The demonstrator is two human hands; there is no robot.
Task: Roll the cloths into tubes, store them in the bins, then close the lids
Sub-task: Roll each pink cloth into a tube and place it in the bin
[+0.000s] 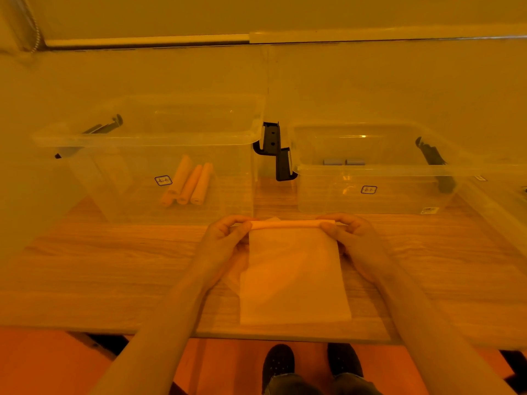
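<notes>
An orange cloth (pixel 293 277) lies flat on the wooden table (pixel 114 260), its far edge rolled into a thin tube (pixel 291 224). My left hand (pixel 228 238) pinches the tube's left end. My right hand (pixel 350 235) pinches its right end. Behind my left hand stands a clear bin (pixel 148 138) without a lid, holding three rolled orange cloths (pixel 188 181). Behind my right hand a second clear open bin (pixel 376 169) holds two rolled grey cloths (pixel 343 162).
Black latch handles (pixel 273 149) hang between the two bins, and others sit at their outer ends. A clear lid (pixel 399 81) leans against the wall behind the bins. The table's near edge runs just above my shoes (pixel 310 363).
</notes>
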